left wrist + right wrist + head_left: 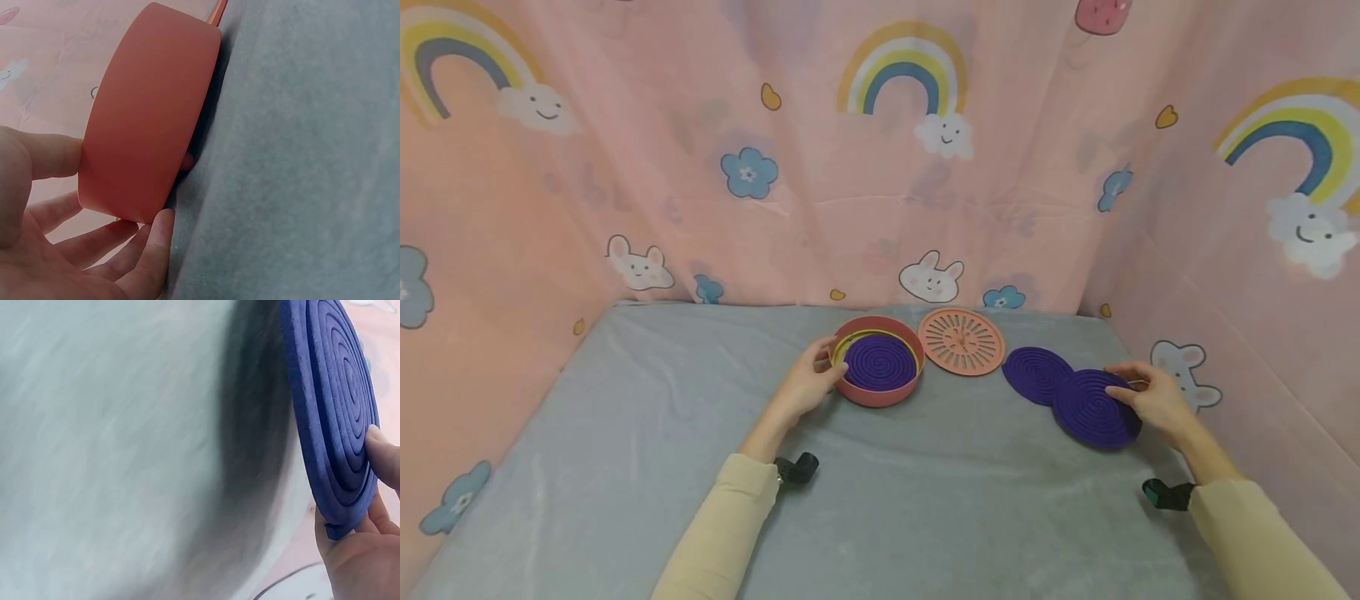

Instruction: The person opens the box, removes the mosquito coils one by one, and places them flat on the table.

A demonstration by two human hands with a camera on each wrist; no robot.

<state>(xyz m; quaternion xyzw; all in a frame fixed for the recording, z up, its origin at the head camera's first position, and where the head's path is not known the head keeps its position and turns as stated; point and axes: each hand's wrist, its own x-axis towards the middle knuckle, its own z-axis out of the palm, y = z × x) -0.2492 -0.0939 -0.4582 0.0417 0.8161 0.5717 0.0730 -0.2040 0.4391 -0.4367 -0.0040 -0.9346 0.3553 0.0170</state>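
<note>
A round reddish-orange tin stands near the back of the table, with a purple spiral coil inside it and a yellow rim showing around the coil. My left hand grips the tin's left side, thumb at the rim and fingers round the wall. At the right, my right hand pinches another purple spiral coil, thumb on its face and fingers behind it. In the right wrist view this coil is held tilted. A further purple coil lies to its left, partly overlapped by it in the head view.
An orange slotted disc lies between the tin and the purple coils. Grey cloth covers the table. Pink patterned curtains hang behind it and along both sides.
</note>
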